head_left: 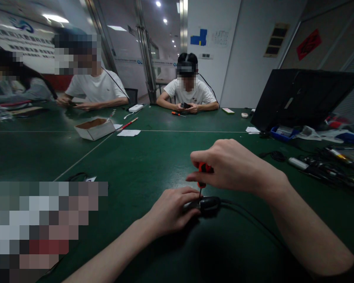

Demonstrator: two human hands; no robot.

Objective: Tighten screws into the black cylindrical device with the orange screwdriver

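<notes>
My right hand (230,167) is closed round the red and black handle of a screwdriver (205,169), holding it upright. The thin shaft points straight down, and its tip meets a small black and silver device (210,204) lying on the table. My left hand (177,208) grips the device's left end between fingers and thumb, covering part of it. A black cable (242,210) runs from the device's right end toward my right forearm. The exact kind of device cannot be made out, and the screwdriver tip's contact point is too small to see clearly.
On the green table (153,157) stand an open cardboard box (96,129), white papers (129,133) and a red stick (128,124). A black monitor (303,98), blue tray (283,133) and tangled cables (321,169) fill the right. A co-worker (191,92) sits opposite, another (94,86) further left.
</notes>
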